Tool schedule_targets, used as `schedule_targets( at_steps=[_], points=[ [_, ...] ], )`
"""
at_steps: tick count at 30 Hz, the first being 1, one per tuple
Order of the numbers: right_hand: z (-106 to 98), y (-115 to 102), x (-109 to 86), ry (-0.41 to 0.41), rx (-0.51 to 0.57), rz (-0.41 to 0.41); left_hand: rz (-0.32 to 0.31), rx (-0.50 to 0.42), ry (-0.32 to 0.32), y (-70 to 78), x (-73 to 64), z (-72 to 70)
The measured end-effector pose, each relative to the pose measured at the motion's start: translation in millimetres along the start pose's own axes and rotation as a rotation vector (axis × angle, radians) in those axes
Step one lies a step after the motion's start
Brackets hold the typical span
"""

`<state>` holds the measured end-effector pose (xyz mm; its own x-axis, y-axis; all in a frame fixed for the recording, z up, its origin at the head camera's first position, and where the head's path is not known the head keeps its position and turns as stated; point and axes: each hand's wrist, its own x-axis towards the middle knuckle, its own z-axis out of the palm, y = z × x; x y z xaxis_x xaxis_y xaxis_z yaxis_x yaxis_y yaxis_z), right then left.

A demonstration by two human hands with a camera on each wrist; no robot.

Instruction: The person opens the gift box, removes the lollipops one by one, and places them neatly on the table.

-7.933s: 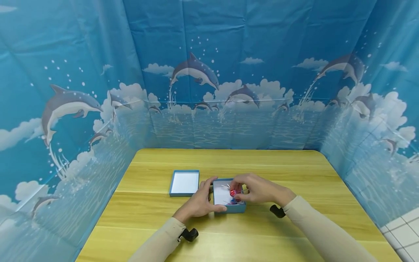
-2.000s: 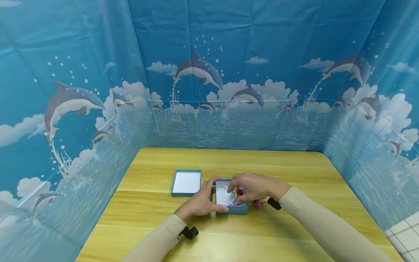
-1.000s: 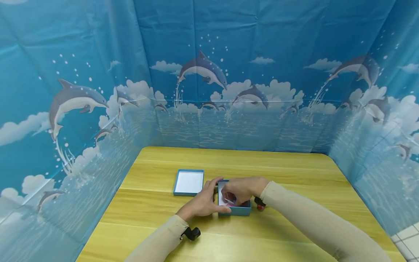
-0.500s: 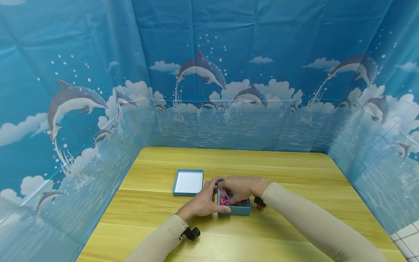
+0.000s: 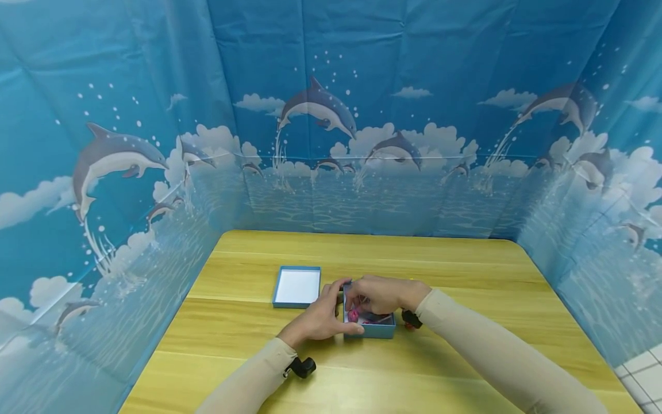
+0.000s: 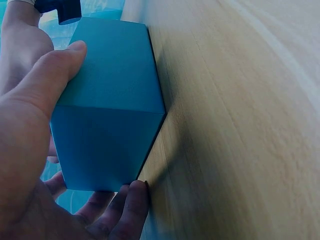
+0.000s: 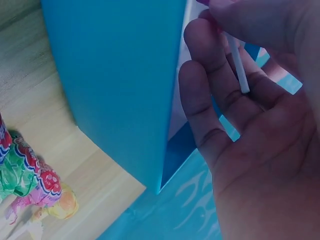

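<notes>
My left hand (image 5: 322, 317) holds the blue box (image 5: 378, 332) at its left side, thumb on the front wall and fingers round the back. In the left wrist view that grip on the box (image 6: 107, 145) shows from outside. Reaching inside the box, my right hand (image 5: 381, 293) pinches a lollipop, whose white stick (image 7: 238, 65) runs past the fingers in the right wrist view. A pink lollipop head (image 5: 353, 315) shows below those fingertips in the head view. Much of the box's inside is hidden by the right hand.
The box's lid (image 5: 296, 286), white inside, lies open side up left of the box. On the wooden table (image 5: 439, 259), right of the box, several wrapped lollipops lie together, among them a green one (image 7: 21, 170) and a pink one (image 7: 47, 187). A dolphin-print curtain surrounds the table.
Earlier the right hand handled a red lollipop in the box; now it pinches one further left there. Lollipops have appeared on the table right of the box. The left hand keeps its hold.
</notes>
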<state>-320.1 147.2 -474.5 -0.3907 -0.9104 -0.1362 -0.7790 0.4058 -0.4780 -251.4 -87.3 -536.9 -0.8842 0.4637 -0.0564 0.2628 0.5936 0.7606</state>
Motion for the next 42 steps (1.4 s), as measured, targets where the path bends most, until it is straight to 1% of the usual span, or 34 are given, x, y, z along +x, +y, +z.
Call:
schedule_targets(
  at_steps=[5,9,14,22,29,34,38,42],
  points=[
    [0,2,-6.5,0.026,-0.008,-0.002,0.001,-0.006,-0.005,1.6,0.8,0.7],
    [0,3,-14.7,0.052,-0.020,0.013,-0.008,-0.014,-0.005,2.4,1.2,1.0],
    [1,6,-23.2,0.079,-0.043,0.028,-0.004,-0.010,0.000,2.9,0.9,0.4],
    [6,8,-33.9,0.125,0.018,0.083,-0.014,-0.019,-0.001,1.9,-1.1,1.5],
    [9,8,-42.9,0.171,0.094,0.126,-0.016,-0.018,0.008,3.6,-1.9,2.0],
    [7,10,-46.3,0.211,0.113,0.116,-0.017,-0.013,0.014,3.5,-0.7,2.0],
    [6,12,-48.1,0.228,0.158,0.101,-0.022,-0.015,0.019,3.6,-0.6,2.0],
    [5,15,-50.7,0.240,0.202,0.117,-0.025,-0.021,0.021,3.8,-0.7,1.9]
  ],
)
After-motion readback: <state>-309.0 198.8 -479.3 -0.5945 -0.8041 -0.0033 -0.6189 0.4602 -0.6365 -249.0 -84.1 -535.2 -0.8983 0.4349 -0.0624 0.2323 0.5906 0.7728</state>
